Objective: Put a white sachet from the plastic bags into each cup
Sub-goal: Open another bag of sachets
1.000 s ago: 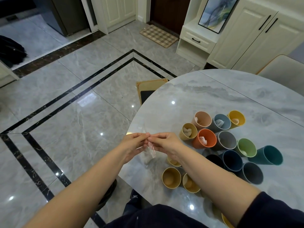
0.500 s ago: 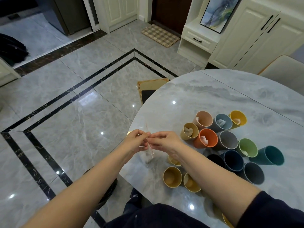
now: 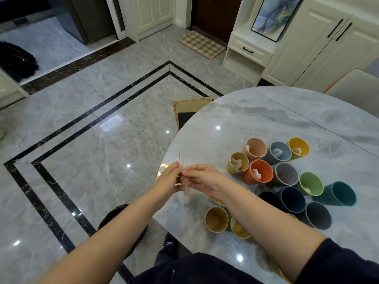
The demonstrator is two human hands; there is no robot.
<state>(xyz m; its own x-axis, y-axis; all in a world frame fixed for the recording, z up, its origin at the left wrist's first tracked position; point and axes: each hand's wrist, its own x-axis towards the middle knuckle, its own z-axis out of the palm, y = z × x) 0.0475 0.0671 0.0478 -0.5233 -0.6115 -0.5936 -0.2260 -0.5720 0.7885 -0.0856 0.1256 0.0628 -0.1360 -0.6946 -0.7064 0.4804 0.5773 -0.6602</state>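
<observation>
Over the near-left rim of the round grey marble table [image 3: 266, 119], both forearms reach forward and the left hand [image 3: 169, 179] and right hand [image 3: 202, 177] meet, each grip pinched on the top of a small clear plastic bag [image 3: 186, 186] hanging between them. Just right stands a cluster of coloured cups [image 3: 285, 173]; a tan one, a pink, blue, yellow and orange one hold white sachets [image 3: 236, 162]. A teal cup [image 3: 338, 196] lies tipped. Far tabletop and the floor to the left lie open.

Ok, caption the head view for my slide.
Both hands pinch a clear plastic bag beside colored cups, several already holding white sachets.
</observation>
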